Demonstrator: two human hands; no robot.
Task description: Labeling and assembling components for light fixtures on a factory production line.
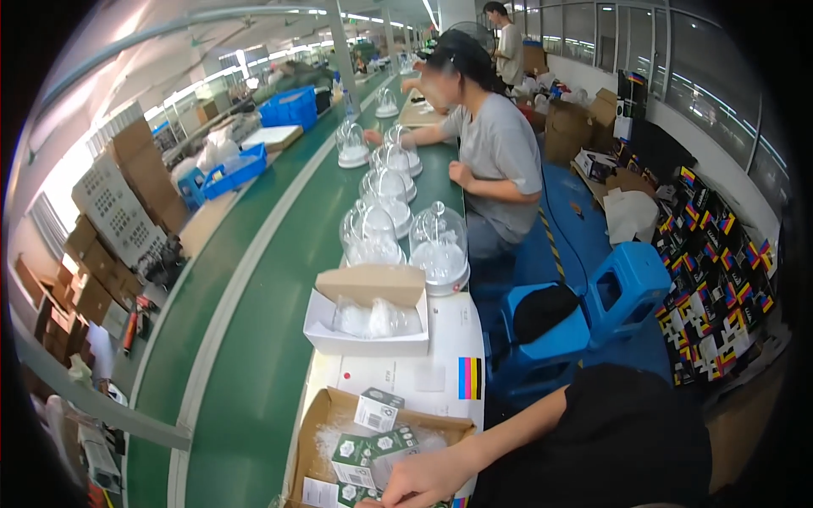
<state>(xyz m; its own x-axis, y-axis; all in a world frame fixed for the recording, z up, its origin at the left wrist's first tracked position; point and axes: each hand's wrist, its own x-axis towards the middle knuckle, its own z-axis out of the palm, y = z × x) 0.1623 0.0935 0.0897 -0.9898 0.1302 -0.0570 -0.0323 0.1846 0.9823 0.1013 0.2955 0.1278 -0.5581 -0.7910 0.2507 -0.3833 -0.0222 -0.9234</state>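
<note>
My right hand (428, 479) reaches in from the right to the near end of an open brown carton (296, 461). Its fingers are curled together and closed, but what they grip is cut off by the lower edge of the picture. Beside and under it lie small green-and-white boxes (366, 453) among clear plastic wrapping (332, 440). Another such small box (380, 410) leans at the carton's far side. My left hand is not in view.
A white box (366, 341) with clear-wrapped items stands beyond the carton. Several clear domes on white bases (439, 254) line the green belt (254, 339). A co-worker (500, 161) in grey reaches to one. Blue stools (542, 326) stand right.
</note>
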